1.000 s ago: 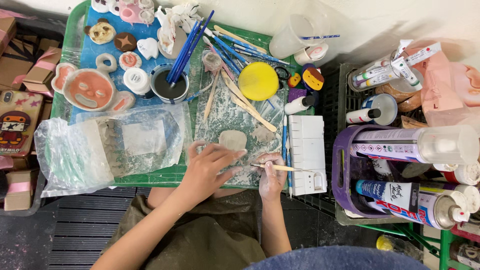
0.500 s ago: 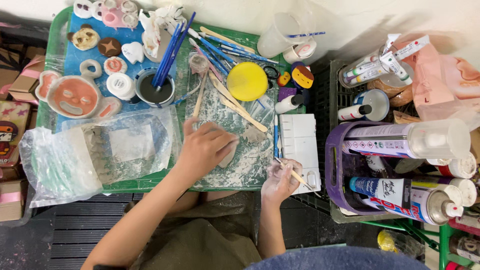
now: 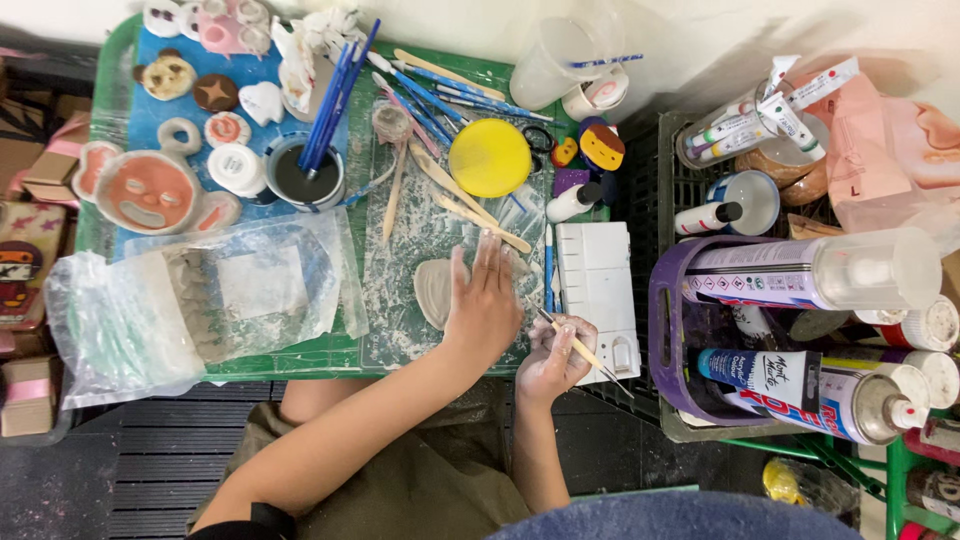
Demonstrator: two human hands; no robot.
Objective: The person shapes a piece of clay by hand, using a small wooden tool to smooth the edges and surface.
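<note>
Flat left hand on clay, thin tool pinched in the right.

The left hand (image 3: pixel 484 300) lies palm down, fingers straight and together, pressing a flat pale clay slab (image 3: pixel 434 290) near the green table's (image 3: pixel 300 362) front edge. The right hand (image 3: pixel 553 355), curled at that edge just beside it, grips a slender wooden tool (image 3: pixel 578 349) slanting down to the right, beside the white palette (image 3: pixel 596 280).

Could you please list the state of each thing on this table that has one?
Clay slab: flat, under left hand.
Wooden tool: gripped in right hand.
Plastic bag: lying open.
Dark cup: upright, holding blue brushes.
Yellow lid: lying flat.
</note>
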